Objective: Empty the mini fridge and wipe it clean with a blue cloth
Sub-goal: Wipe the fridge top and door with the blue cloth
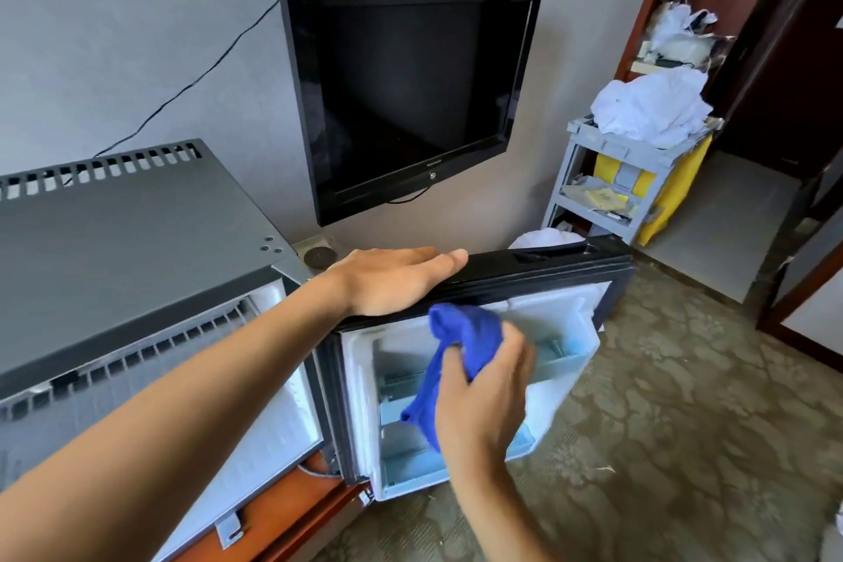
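Observation:
The mini fridge [118,233] stands at the left with a grey vented top. Its door [561,269] is swung wide open toward the right, showing the white inner lining and pale blue door shelves [565,358], which look empty. My left hand [392,281] lies flat on the door's black top edge, fingers straight. My right hand [486,397] grips a bunched blue cloth [465,342] against the inside of the door, below the top edge. The fridge's interior is mostly hidden by my left arm.
A black TV [410,96] hangs on the grey wall above the door. A grey housekeeping cart [634,178] with white linen and a yellow bag stands at the back right by a doorway. Patterned carpet [684,424] lies to the right.

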`<action>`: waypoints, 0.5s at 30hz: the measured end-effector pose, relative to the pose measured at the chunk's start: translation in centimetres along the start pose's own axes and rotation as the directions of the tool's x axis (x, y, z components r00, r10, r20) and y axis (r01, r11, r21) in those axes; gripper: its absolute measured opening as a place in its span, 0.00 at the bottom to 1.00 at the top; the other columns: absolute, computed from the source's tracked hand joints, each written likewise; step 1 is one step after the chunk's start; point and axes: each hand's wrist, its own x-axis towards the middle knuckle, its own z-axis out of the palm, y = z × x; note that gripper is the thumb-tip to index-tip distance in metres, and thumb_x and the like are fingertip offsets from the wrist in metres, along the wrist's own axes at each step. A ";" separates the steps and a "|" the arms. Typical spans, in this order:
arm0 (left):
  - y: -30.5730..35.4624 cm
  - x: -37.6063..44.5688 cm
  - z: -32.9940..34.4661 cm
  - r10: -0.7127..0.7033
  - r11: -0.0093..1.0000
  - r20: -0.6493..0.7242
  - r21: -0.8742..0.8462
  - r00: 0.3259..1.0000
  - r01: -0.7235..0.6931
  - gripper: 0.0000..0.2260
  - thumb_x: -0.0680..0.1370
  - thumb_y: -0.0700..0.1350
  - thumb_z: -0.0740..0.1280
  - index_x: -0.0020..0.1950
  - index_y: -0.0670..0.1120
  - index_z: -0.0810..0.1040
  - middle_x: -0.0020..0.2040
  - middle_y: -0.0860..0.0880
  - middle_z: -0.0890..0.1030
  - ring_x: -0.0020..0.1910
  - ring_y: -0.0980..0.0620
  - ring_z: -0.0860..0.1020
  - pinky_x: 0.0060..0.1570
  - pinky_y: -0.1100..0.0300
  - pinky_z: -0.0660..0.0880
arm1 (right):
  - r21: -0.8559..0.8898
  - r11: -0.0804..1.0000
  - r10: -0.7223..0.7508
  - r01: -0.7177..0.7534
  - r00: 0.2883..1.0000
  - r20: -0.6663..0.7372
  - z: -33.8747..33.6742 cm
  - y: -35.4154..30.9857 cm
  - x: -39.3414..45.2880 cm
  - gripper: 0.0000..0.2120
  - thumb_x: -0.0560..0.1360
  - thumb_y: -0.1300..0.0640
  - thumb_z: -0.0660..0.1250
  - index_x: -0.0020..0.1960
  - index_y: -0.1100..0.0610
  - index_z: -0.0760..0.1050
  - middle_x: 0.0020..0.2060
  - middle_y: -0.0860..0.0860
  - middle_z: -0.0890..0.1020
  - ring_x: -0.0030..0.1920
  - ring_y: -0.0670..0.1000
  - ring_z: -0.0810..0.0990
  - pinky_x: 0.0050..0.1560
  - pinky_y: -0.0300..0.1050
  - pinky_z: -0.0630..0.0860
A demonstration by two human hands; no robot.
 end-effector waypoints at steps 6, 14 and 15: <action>-0.2 -0.1 0.0 0.011 0.998 -0.016 -0.065 1.000 -0.012 0.29 0.72 0.80 0.42 0.69 0.75 0.63 0.74 0.64 0.71 0.76 0.52 0.67 0.71 0.53 0.59 | 0.025 0.956 -0.292 0.292 0.942 0.167 0.4 -1.9 -2.5 0.19 0.69 0.43 0.69 0.58 0.44 0.72 0.50 0.45 0.79 0.49 0.50 0.79 0.40 0.42 0.71; -0.1 -0.1 -0.1 0.052 0.996 0.021 -0.069 0.998 -0.050 0.35 0.69 0.82 0.38 0.67 0.73 0.68 0.70 0.62 0.76 0.72 0.48 0.72 0.72 0.44 0.64 | 0.041 0.996 0.088 -0.082 0.984 -0.153 -3.8 0.8 8.0 0.18 0.76 0.48 0.71 0.62 0.52 0.72 0.59 0.54 0.77 0.60 0.60 0.76 0.55 0.55 0.74; -0.1 0.0 -0.1 0.055 0.997 0.019 -0.060 0.998 -0.054 0.36 0.69 0.82 0.38 0.67 0.72 0.69 0.69 0.61 0.77 0.71 0.48 0.73 0.71 0.44 0.65 | 0.012 0.998 0.058 -0.057 0.984 -0.166 -3.1 0.6 7.5 0.18 0.76 0.50 0.71 0.62 0.56 0.73 0.59 0.55 0.76 0.60 0.59 0.75 0.53 0.51 0.72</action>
